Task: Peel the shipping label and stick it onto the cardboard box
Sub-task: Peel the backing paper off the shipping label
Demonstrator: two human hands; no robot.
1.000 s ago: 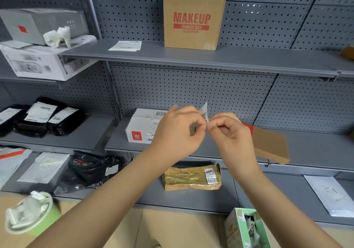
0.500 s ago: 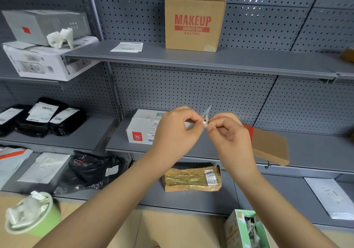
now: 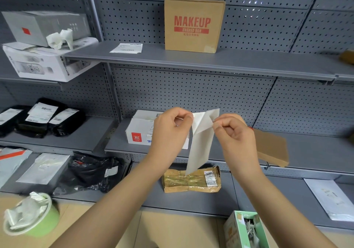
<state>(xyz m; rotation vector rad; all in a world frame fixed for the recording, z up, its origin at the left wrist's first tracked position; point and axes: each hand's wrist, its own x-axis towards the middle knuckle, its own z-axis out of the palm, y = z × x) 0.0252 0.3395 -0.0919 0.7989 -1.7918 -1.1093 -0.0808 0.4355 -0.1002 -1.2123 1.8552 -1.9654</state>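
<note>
Both hands hold a white shipping label [image 3: 201, 142] in front of the middle shelf. My left hand [image 3: 170, 130] pinches one layer at its top left corner. My right hand [image 3: 232, 132] pinches the other layer at the top right, and the two layers are split apart at the top. The long white strip hangs down between my hands. A brown cardboard box [image 3: 194, 24] printed MAKEUP stands upright on the top shelf, well above the hands. A flat brown cardboard box [image 3: 271, 148] lies on the middle shelf just behind my right hand.
A white box [image 3: 139, 130] sits on the middle shelf behind my left hand. A taped brown parcel [image 3: 191, 180] lies on the lower shelf. Black bagged parcels [image 3: 38, 121] fill the left shelves. A green bin [image 3: 32, 219] and a green carton [image 3: 245, 230] stand at the bottom.
The hands have drawn apart. The label, earlier bunched small between the fingertips, is now split at the top and hangs down as a long strip.
</note>
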